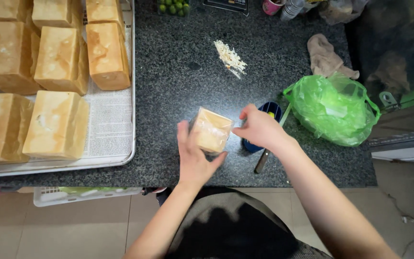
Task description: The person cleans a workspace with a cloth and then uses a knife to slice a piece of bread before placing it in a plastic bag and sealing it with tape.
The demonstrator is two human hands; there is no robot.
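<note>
- Both hands meet at a slice of bread in a clear wrapper (211, 129), which sits on the dark speckled tabletop (178, 72) near its front edge.
- Left hand (195, 156) cups the wrapped slice from below and from the left, its fingers spread along the side and its thumb against the lower right corner.
- Right hand (259, 128) has its fingertips pinched together on the wrapper's right edge.
- Just behind the right hand stands a small blue cup (264, 122), partly hidden by it, with something yellow inside.
- A knife (269, 148) with a dark handle lies beside the cup, its blade reaching toward a green plastic bag (334, 110) to the right.
- To the left, a metal tray (132, 72) lined with newspaper carries several tall loaves of bread (58, 124).
- Farther back, a small heap of pale shreds (230, 58) lies on the tabletop, and a beige cloth (324, 57) sits crumpled to the right of it.
- At the far edge is a container of small green limes (173, 6).
</note>
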